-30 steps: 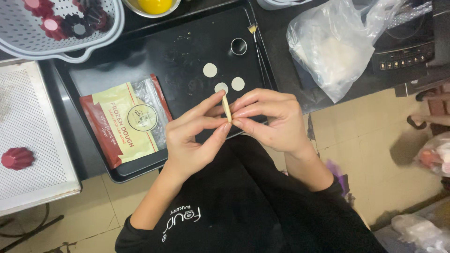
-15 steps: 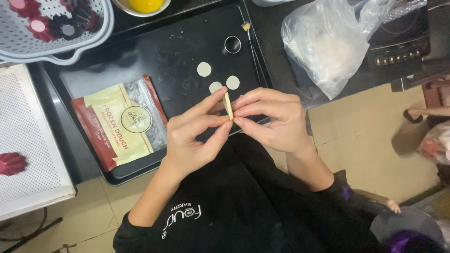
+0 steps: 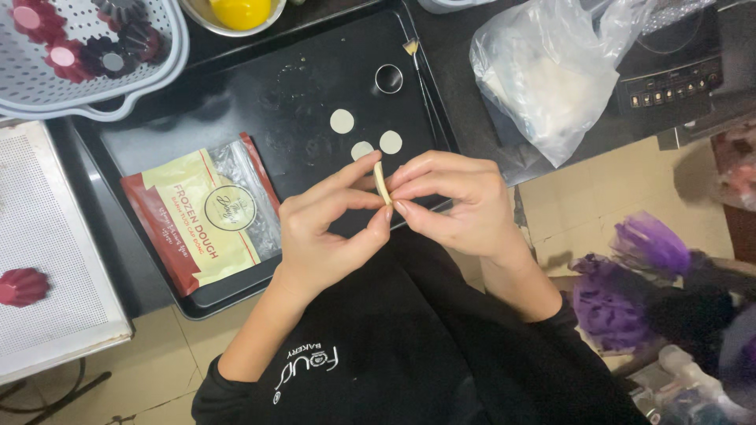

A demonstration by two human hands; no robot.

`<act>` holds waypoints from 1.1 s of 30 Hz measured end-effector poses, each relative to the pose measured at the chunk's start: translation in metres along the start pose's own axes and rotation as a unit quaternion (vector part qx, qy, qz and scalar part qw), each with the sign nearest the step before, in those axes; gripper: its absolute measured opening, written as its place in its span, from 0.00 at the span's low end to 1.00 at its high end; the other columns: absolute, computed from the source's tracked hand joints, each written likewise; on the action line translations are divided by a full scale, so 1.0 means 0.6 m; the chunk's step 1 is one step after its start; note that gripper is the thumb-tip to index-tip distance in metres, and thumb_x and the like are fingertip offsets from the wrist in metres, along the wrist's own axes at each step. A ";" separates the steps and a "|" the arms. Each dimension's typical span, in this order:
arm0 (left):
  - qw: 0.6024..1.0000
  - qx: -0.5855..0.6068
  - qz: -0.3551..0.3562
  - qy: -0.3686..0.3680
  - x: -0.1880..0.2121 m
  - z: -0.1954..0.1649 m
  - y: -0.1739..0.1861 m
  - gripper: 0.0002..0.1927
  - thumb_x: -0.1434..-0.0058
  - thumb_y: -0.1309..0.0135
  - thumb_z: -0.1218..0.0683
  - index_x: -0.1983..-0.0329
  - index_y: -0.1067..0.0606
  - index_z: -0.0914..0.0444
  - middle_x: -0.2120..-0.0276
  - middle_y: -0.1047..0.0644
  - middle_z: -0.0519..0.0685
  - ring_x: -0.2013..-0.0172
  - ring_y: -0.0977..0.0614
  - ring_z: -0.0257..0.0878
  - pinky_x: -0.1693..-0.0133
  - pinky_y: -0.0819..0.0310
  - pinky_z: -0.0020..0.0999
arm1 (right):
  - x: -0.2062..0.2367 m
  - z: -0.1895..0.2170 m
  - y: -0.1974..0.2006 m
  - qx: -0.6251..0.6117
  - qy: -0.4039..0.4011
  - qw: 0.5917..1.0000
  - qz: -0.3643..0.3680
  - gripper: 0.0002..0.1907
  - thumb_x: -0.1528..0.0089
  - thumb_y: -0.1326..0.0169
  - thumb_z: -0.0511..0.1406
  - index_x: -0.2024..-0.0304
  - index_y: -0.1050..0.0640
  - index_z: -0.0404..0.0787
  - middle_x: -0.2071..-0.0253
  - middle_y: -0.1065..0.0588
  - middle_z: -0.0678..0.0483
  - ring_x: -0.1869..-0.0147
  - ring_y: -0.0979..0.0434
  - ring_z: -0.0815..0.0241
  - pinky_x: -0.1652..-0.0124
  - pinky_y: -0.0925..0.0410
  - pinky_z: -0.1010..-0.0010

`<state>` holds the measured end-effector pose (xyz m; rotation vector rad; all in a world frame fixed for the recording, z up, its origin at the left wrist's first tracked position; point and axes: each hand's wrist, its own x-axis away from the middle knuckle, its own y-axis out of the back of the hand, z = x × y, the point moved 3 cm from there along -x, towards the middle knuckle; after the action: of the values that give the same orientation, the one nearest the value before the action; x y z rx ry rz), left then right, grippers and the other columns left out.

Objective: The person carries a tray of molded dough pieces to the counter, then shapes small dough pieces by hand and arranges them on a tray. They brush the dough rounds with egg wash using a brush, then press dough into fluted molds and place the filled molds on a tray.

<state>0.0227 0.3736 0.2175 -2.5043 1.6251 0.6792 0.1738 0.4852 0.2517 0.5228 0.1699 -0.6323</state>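
Where the two hands meet, a thin pale dough disc (image 3: 382, 182) stands on edge, pinched between the fingertips of the left hand (image 3: 327, 228) and the right hand (image 3: 453, 201), both closed on it above the near rim of a black tray (image 3: 236, 102). Three more dough rounds (image 3: 342, 120) lie flat on the tray just beyond, near a metal ring cutter (image 3: 389, 78) and what appears to be a small brush (image 3: 415, 59). A red and cream dough packet (image 3: 201, 212) lies on the tray's left part; a clear plastic bag (image 3: 551, 75) sits on the counter at right.
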 end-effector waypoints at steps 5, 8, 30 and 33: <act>0.999 -0.040 -0.004 0.012 -0.005 -0.001 0.003 0.08 0.47 0.35 0.61 0.65 0.21 0.66 0.46 0.20 0.57 0.53 0.12 0.43 0.51 0.17 0.32 | -0.003 0.002 -0.004 0.014 -0.013 1.000 0.007 0.08 0.42 0.38 0.24 0.60 0.18 0.34 0.57 0.20 0.48 0.54 0.16 0.58 0.56 0.24 0.74; 0.998 -0.058 -0.013 0.017 -0.006 0.001 0.001 0.07 0.48 0.35 0.61 0.67 0.21 0.67 0.47 0.19 0.57 0.55 0.12 0.43 0.53 0.17 0.31 | -0.003 0.002 -0.006 0.027 -0.020 0.999 0.010 0.08 0.42 0.38 0.25 0.60 0.19 0.34 0.56 0.20 0.48 0.54 0.16 0.59 0.56 0.24 0.74; 0.999 -0.001 0.017 -0.047 -0.019 -0.013 -0.009 0.09 0.44 0.36 0.61 0.61 0.23 0.67 0.41 0.25 0.60 0.43 0.18 0.49 0.43 0.21 0.38 | 0.012 -0.006 0.012 -0.056 -0.020 0.997 -0.041 0.12 0.42 0.36 0.23 0.56 0.19 0.32 0.54 0.20 0.45 0.49 0.17 0.55 0.48 0.25 0.70; 1.000 0.004 0.013 -0.027 -0.020 -0.013 -0.010 0.08 0.42 0.36 0.61 0.61 0.22 0.66 0.41 0.24 0.60 0.44 0.17 0.48 0.43 0.21 0.37 | 0.010 -0.002 0.017 -0.036 0.011 0.999 -0.023 0.13 0.43 0.35 0.23 0.56 0.19 0.33 0.54 0.21 0.45 0.48 0.16 0.54 0.49 0.23 0.70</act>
<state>0.0261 0.3841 0.2283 -2.4404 1.6418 0.7357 0.1847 0.4896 0.2530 0.4571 0.2250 -0.6621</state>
